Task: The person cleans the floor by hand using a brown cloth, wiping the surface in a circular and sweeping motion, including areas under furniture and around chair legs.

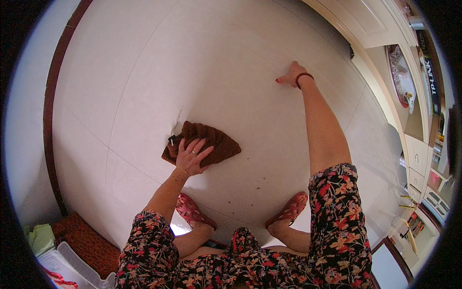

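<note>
My left hand (pixel 193 155) holds a folded brown cloth (pixel 225 141) down against the pale tiled floor (pixel 238 90), its fingers spread over the top. A ring is on one finger. A small dark clip-like piece (pixel 171 138) and some whitish strands (pixel 177 121) lie at the cloth's left edge. Far ahead to the right, my right hand (pixel 294 74) is low over or on the floor, its thumb out to the side and most fingers hidden from view. A dark bracelet (pixel 304 77) circles that wrist. Several dark crumbs (pixel 258 188) are scattered between the cloth and my feet.
My red sandals (pixel 191 211) are planted wide apart. A cream cabinet (pixel 382 25) runs along the right, with a TP-LINK box (pixel 435 86) on it. Dark skirting (pixel 50 119) edges the left wall. A reddish-brown mat (pixel 86 242) lies at lower left beside a white container (pixel 77 262).
</note>
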{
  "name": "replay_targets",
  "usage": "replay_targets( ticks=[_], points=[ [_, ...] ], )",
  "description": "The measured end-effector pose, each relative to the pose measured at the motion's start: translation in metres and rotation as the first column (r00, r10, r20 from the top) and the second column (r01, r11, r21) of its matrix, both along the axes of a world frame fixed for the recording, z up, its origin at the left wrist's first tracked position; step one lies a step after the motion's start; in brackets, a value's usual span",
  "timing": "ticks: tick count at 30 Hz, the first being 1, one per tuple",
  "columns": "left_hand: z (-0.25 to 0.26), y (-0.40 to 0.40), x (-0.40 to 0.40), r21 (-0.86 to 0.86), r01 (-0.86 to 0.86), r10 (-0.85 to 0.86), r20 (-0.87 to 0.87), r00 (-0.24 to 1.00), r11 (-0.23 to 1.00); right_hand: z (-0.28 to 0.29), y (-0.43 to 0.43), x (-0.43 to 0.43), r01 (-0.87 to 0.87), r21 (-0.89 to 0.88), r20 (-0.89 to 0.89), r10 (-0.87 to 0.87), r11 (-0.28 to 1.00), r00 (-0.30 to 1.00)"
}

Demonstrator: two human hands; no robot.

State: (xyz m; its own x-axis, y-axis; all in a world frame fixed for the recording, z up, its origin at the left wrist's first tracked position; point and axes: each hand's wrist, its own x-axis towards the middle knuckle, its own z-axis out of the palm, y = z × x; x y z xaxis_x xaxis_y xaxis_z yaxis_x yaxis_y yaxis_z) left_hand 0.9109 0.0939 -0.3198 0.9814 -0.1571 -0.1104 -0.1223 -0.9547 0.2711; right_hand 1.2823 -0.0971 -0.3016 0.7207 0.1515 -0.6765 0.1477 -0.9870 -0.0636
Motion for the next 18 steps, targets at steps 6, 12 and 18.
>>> replay_targets(
  ticks=[6, 12, 18],
  points=[
    [-0.0019, 0.0013, -0.0022, -0.027, -0.01, 0.011, 0.023, 1.0, 1.0, 0.0076, -0.0034, 0.0072, 0.111, 0.061, -0.182, -0.098, 0.992, 0.978],
    [-0.0009, 0.0017, -0.0025, -0.007, 0.001, -0.002, -0.009, 1.0, 1.0, 0.0085, -0.0015, -0.0018, 0.009, 0.034, -0.046, -0.008, 0.999, 0.999],
    [-0.0001, 0.0007, -0.0012, -0.016, -0.001, 0.001, 0.002, 1.0, 1.0, 0.0022, 0.0004, 0.0033, 0.035, -0.01, -0.086, -0.036, 0.999, 0.996]
  ],
)
